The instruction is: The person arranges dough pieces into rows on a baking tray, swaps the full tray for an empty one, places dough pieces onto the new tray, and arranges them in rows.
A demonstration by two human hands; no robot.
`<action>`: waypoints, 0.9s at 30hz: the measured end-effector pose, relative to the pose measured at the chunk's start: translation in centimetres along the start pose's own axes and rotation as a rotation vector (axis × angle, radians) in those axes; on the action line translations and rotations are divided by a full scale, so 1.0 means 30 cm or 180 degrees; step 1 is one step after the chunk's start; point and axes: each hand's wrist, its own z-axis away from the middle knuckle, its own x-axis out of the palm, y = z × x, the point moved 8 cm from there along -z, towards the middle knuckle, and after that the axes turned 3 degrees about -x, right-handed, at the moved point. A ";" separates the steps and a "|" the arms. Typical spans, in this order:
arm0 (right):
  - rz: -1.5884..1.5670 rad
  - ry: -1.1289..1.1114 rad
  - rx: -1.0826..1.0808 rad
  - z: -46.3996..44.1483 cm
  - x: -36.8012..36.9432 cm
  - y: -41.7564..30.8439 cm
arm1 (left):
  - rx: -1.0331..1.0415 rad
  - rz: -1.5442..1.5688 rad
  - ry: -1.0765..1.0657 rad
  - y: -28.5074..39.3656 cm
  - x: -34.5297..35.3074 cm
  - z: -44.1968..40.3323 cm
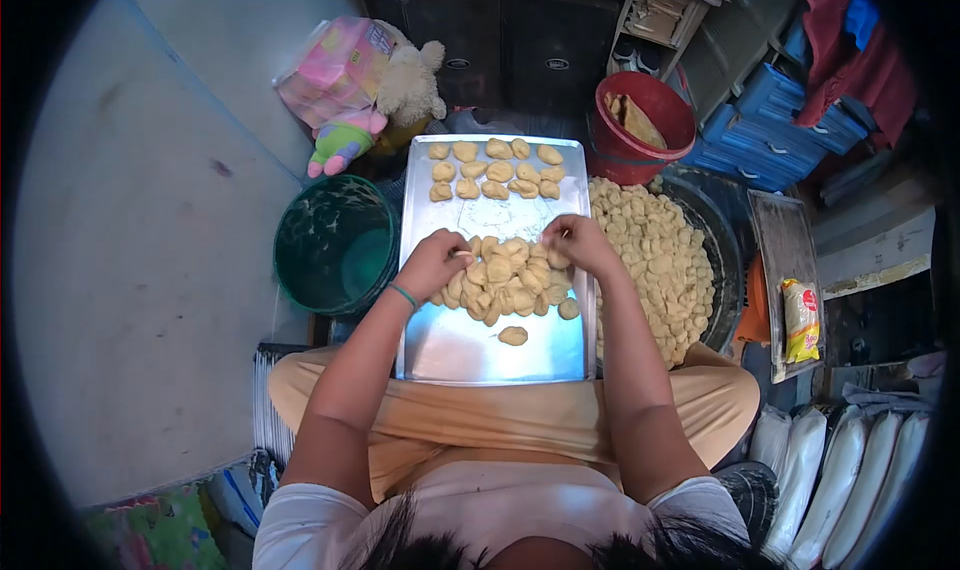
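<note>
Since the left hand (437, 260) and right hand (575, 240) sit at opposite sides of the dough-like heap (510, 275), it is probably centred for equal reach. Left grip: fingertips narrowed at the heap's left edge; whether a piece is pinched, cannot tell. Right grip: thumb and fingers drawn close together at the heap's far right side; contents, if any, not visible. Heap lies between the hands, mostly bodyward of the fingertips, on a metal tray (490, 358). Tray's near edge is at the crossed legs (490, 410), presumably to keep it close.

Beyond both hands, spaced pieces (500, 171) lie in rows, probably parted to limit sticking. Right of the right hand, a dark tub (733, 260) bears a mass of similar pieces (650, 260).

Counts: tray, 1; spaced pieces, 15 (three rows of five); lone piece (513, 336) bodyward of the heap, 1; tub, 1; green bucket (335, 205) left of the left hand, 1; red bucket (630, 163) beyond the right hand, 1. Heap and tub contents overlap; not countable.
</note>
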 end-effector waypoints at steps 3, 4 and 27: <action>-0.0004 0.0479 -0.0163 -0.068 -0.045 -0.090 | -0.0566 0.0554 0.0540 -0.062 -0.080 0.048; -0.0185 0.0613 -0.0279 -0.100 -0.029 -0.116 | -0.0503 0.0536 0.0738 -0.088 -0.105 0.037; 0.0974 0.0445 -0.0706 -0.218 0.340 -0.185 | 0.0550 -0.0549 0.1453 -0.095 -0.155 -0.127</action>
